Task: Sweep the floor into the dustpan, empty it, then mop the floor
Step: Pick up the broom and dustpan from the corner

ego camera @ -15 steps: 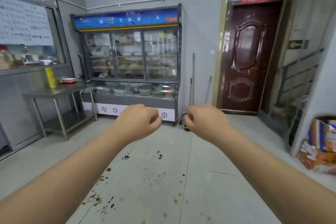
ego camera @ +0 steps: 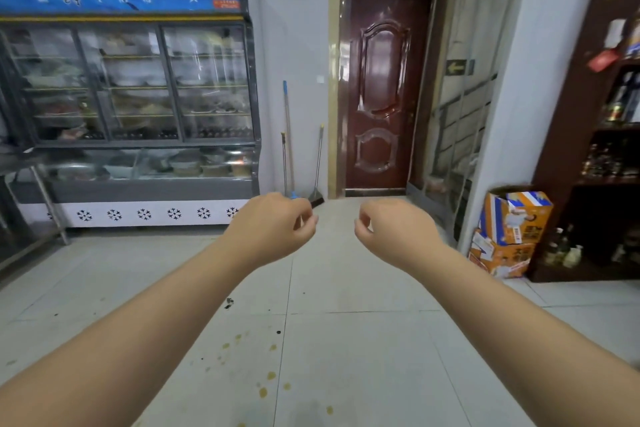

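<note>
Broom [ego camera: 318,170] leaning on wall between fridge [ego camera: 138,97] and door [ego camera: 381,87], near mop handle [ego camera: 287,128]; likely light, stiff; grasp mid-shaft. Left hand [ego camera: 273,224], right hand [ego camera: 394,229] loosely curled, holding nothing

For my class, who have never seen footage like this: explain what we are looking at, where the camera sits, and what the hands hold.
The camera is worn on a person's head, looking forward and down, so both bare arms reach into view. The left hand and right hand hold nothing; their fingers curl loosely. Ahead, a broom and two other long handles lean on the wall between a glass display fridge and a brown door. The tiled floor shows yellowish stains and dark crumbs.
</note>
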A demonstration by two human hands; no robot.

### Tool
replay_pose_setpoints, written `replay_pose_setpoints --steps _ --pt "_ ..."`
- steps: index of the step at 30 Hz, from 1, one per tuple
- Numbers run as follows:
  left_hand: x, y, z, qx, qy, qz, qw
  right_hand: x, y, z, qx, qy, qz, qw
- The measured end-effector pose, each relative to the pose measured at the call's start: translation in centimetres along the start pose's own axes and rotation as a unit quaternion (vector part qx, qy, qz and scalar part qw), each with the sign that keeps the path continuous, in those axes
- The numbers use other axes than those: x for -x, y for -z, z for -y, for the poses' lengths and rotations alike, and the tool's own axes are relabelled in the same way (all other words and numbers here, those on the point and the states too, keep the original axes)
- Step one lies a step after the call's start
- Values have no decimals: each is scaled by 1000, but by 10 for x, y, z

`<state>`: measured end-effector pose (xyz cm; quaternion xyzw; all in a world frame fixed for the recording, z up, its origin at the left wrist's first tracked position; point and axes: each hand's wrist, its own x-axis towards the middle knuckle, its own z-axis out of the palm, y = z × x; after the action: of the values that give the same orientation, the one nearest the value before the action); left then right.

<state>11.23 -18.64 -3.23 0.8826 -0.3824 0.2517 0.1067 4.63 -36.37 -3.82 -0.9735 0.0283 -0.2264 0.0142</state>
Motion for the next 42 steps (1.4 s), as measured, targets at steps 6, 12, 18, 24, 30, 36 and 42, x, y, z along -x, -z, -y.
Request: replay_pose_setpoints --steps 6,12,18,24,30,36,42 --pt "-96 -60 -17 19 7 -27 999 -58 -19 -93 -2 -10 -2 1000" --pt "-172 -117 -20 44 -3 -16 999 -111 -54 -160 11 -12 18 1000" --pt "-250 -172 6 25 9 -15 1000 -182 -97 -210 8 -7 17 1000" --pt "-343 -237 56 23 14 -30 999 -286 -152 -251 19 18 5 1000" --pt "-445 -292 114 26 30 -10 999 -409 -202 -283 0 23 35 999" --pt "-525 -346 157 32 37 10 999 -501 -243 -326 -14 18 43 999" --pt "-609 -407 197 13 44 18 999 -592 -301 -369 -13 42 37 998"
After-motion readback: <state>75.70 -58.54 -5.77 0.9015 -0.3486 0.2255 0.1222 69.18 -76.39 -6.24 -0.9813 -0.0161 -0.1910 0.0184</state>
